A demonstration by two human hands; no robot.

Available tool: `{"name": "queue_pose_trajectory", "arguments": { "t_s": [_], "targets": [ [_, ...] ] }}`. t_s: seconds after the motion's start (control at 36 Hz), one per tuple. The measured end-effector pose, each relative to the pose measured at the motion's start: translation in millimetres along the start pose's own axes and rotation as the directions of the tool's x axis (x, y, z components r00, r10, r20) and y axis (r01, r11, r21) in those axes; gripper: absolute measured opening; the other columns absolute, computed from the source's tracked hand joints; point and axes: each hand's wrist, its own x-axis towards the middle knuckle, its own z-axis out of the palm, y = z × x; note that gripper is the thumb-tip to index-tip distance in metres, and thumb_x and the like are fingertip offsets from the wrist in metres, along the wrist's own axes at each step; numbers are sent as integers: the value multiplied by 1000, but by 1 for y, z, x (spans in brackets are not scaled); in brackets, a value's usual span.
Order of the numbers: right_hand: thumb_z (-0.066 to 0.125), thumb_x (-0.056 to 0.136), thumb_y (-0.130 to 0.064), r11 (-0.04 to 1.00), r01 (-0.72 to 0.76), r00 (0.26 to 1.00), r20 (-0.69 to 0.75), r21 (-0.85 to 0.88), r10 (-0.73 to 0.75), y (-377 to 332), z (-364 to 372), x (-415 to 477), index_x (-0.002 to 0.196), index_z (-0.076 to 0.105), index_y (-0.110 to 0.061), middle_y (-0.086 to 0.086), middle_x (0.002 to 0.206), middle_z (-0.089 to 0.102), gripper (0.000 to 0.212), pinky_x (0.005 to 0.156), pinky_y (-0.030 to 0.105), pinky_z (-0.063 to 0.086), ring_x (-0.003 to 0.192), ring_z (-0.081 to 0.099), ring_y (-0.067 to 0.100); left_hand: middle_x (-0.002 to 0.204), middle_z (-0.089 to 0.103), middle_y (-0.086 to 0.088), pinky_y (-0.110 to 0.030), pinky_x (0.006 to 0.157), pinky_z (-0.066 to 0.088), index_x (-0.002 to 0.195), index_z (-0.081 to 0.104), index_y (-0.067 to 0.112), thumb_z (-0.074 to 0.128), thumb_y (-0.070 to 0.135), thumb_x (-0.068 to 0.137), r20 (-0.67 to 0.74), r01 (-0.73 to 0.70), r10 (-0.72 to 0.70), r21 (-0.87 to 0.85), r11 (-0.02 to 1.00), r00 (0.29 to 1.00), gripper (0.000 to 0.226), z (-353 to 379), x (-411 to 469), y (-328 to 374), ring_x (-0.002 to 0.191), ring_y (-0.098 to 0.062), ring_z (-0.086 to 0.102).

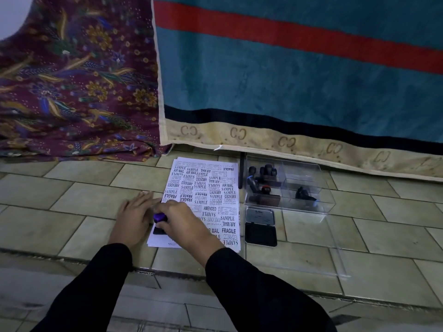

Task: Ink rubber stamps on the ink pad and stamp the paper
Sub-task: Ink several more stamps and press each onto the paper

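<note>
Right-hand fingers: curled over the purple knob of the stamp, pinching it from above. The right hand sits directly over it, which suits a straight downward press. The stamp's dark base is flat on the paper, at the near-left corner. This is one of the few unprinted patches, probably why it was chosen.

Left hand: fingers straight and close together, lying flat where the sheet's left edge meets the floor. Judged to be pinning the paper so it does not lift or skid with the stamp.

Paper: crowded with impressions (SAMPLE, FRAGILE, AIR MAIL), some upside down.

Ink pad: just right of the paper, lid hinged back, on the stamping hand's side, so re-inking is a short reach.

Clear box: behind the pad, holding spare stamps in its left compartments.

Behind all this a blue blanket and a patterned cloth hang to the floor.
</note>
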Motion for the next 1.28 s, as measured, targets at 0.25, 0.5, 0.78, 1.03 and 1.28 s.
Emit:
{"name": "queue_pose_trajectory", "arguments": {
  "t_s": [0.25, 0.5, 0.78, 1.03, 1.28],
  "targets": [
    [64, 77, 4, 1000, -12, 1000, -5, 0, 12, -2, -3, 4, 101, 62, 1, 19, 108, 61, 24, 79, 37, 49, 98, 58, 35, 149, 45, -7, -47, 113, 18, 134, 56, 19, 55, -6, 85, -11, 12, -12, -16, 1000, 1000, 55, 1, -1, 2, 143, -24, 34],
    [67, 73, 4, 1000, -1, 1000, -1, -5, 1, 1, 3, 4, 102, 62, -1, 21, 106, 61, 30, 77, 36, 46, 96, 57, 36, 146, 49, -6, -46, 113, 19, 131, 60, 22, 57, -3, 86, -27, 18, -19, -46, 999, 999, 51, -2, -3, 4, 140, -22, 38],
    [71, 80, -13, 875, -180, 863, -355, 449, 360, 52, -86, -17, 107, 65, -17, -17, 82, 62, 28, 64, 4, 50, 67, 59, -12, 145, 51, -3, -41, 114, 20, 131, 58, 18, 44, -6, 94, -55, 45, -52, -106, 993, 997, 46, 0, -3, 4, 139, -20, 40],
    [70, 81, -11, 853, -419, 506, -700, 311, 504, 182, -229, -61, 116, 59, -8, 9, 107, 67, 37, 69, 13, 42, 82, 62, 16, 131, 58, 8, -28, 102, 35, 127, 56, 30, 44, 4, 99, -101, 129, -222, -559, 819, 970, 40, -16, -8, 21, 128, -15, 50],
    [66, 82, -4, 742, -641, 529, -587, 198, 613, 260, -242, -56, 98, 59, -5, 20, 99, 66, 18, 74, 23, 38, 91, 61, 28, 154, 7, 26, -31, 119, -6, 149, 18, 41, 40, 83, 78, 186, -255, 295, -213, 943, 937, 85, 25, -22, 161, 141, 12, -8]
  ]
}}
